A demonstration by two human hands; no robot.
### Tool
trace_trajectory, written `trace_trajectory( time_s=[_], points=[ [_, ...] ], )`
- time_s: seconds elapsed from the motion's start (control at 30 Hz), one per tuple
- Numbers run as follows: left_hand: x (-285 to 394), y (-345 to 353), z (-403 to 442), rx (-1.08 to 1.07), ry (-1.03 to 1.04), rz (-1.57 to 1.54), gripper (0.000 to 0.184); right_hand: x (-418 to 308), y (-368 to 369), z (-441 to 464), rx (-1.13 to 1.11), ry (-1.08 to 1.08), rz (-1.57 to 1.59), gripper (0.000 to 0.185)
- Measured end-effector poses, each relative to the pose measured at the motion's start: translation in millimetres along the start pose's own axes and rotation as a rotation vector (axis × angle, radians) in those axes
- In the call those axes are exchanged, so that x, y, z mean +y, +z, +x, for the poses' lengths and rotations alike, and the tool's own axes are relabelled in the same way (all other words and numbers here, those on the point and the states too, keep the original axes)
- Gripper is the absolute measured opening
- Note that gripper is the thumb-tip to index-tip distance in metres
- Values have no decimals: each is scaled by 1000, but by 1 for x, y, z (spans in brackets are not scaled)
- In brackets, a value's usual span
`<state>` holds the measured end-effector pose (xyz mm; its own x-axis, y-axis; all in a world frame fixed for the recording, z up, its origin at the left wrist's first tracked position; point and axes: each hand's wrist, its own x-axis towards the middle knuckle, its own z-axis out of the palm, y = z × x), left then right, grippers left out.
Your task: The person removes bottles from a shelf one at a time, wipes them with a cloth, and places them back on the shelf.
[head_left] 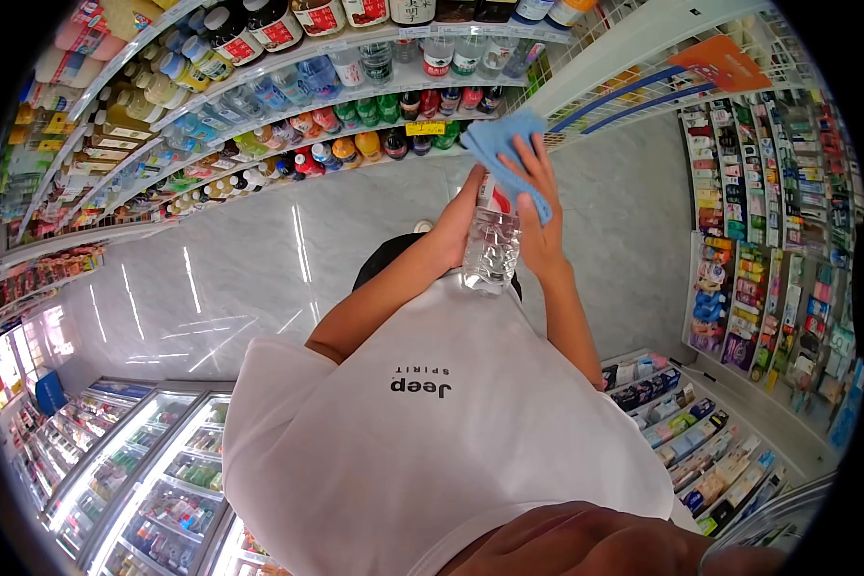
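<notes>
A clear plastic bottle [491,252] with a red and white label is held in front of my chest, its base toward me. My left hand [456,230] wraps around the bottle's left side. On the other side, my right hand [544,226] holds a light blue cloth [497,144], its fingers spread over it. The cloth lies over the bottle's far end and hides its cap. Part of the label is covered by the cloth and the fingers.
Curved shelves of bottled drinks [374,110] run across the front and left. A white rack side panel [634,58] stands front right. Shelves of small packaged goods [739,202] line the right. Glass-door coolers [163,480] stand behind left. Grey tiled floor [230,259] lies between.
</notes>
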<state>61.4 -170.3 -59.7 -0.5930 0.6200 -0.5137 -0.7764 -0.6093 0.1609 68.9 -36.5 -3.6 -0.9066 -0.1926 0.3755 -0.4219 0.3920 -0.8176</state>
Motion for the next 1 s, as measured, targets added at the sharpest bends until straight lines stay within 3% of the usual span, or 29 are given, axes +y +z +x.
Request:
trace_trajectory(
  time_s=[0.1,0.23,0.3,0.43,0.6,0.73,0.8,0.9,1.0],
  points=[
    [2,12,-6,20,-17,56,61,-3,0,13,81,187,272,49],
    [3,5,-3,-47,-12,35,63,4,-6,8,-28,167,170,49],
    [0,2,-4,-34,43,53,63,-6,0,3,8,237,298,48],
    [5,7,-10,1,113,-75,65,-4,-3,-16,-180,41,168,48],
    [22,-1,-2,-54,172,-128,69,-17,0,-49,-265,-22,243,50],
    [19,0,-7,-34,266,-11,71,-28,-6,-65,-326,-135,202,51],
    [17,-9,-4,-86,271,31,69,-28,-7,-66,-339,-171,167,51],
    [20,-8,-7,-321,113,-194,64,-27,-6,-63,-307,-165,103,51],
    [16,10,-13,-221,106,-100,61,-20,0,-46,-199,-110,55,53]
  ],
)
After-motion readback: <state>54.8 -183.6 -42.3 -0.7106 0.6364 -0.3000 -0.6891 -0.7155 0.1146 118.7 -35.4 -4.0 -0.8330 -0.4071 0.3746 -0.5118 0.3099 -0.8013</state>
